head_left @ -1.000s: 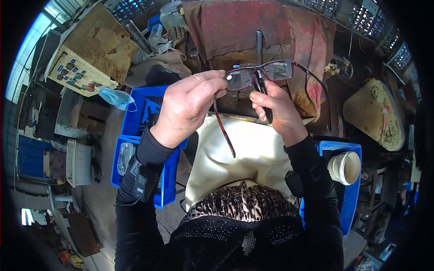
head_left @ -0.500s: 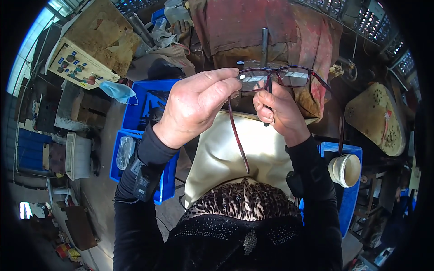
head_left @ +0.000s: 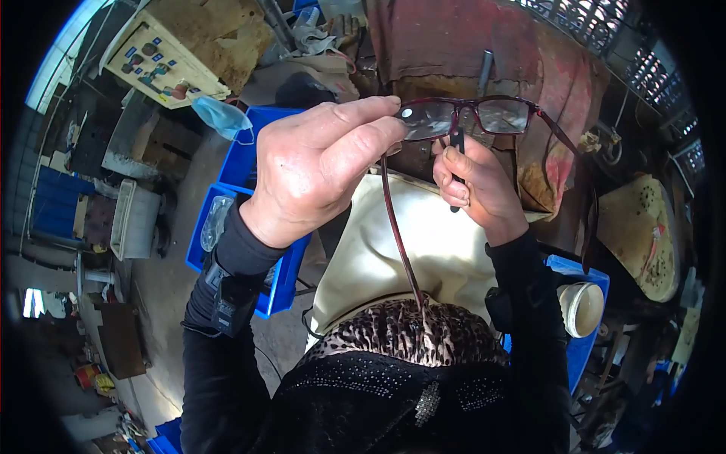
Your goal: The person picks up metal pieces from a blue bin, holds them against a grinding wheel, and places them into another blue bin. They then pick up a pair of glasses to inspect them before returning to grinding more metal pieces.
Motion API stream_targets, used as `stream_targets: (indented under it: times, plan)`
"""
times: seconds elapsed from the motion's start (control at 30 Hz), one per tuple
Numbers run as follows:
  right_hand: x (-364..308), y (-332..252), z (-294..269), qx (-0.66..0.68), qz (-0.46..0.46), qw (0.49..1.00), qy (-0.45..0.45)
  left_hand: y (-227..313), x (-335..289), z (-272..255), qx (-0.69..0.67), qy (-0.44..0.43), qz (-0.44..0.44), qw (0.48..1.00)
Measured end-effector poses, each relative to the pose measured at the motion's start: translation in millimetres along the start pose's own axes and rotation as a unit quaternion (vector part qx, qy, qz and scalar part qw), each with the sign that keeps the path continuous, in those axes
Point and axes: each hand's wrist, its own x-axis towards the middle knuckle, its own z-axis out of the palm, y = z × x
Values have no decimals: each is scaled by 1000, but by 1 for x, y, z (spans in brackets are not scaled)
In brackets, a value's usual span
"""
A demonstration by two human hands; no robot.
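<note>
A pair of dark red-framed eyeglasses [head_left: 505, 117] is held up in front of me, its two temples unfolded. My left hand [head_left: 314, 163] pinches one end of the frame between thumb and fingers, covering that hinge. A small white dot sits on the lens beside those fingers. One temple hangs toward my lap; the other reaches out to the right. Below the bridge, my right hand [head_left: 488, 178] is closed around a slim black tool [head_left: 457, 142], whose upper end is close to the nose pads. Whether the tool touches the frame, I cannot tell.
A cream apron [head_left: 412, 234] covers my lap. Blue bins [head_left: 283, 303] stand at the left, another blue bin [head_left: 582, 352] with a white pot [head_left: 584, 310] at the right. Beyond my hands are a metal rod [head_left: 485, 72] and red cloth [head_left: 454, 45]. A control box [head_left: 162, 64] stands far left.
The view has turned a little, so the background has shifted. The glasses sit slightly higher in view. Both hands keep their hold.
</note>
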Motion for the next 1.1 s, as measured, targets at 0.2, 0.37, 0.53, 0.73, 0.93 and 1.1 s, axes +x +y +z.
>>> stream_targets:
  times: [0.2, 0.37, 0.53, 0.73, 0.93, 1.1]
  plan:
    - [16, -6, 32, -24, -1, 999, -40, 17, 5, -59, 37, -54, 18, 998]
    - [14, -18, 69, -53, -8, 997, -60, 44, 19, -105, 37, -61, 36, 997]
    - [11, -20, 70, -52, -26, 995, -82, 74, 32, -126, 59, -175, -104, 977]
    - [13, -25, 67, -46, -21, 986, -159, 71, 12, -139, -6, -102, -92, 990]
    - [20, -7, 70, -68, -65, 992, -89, 65, 3, -128, -111, -68, -171, 977]
    - [11, -21, 91, -103, -40, 992, -65, 78, 17, -147, -40, -140, -112, 983]
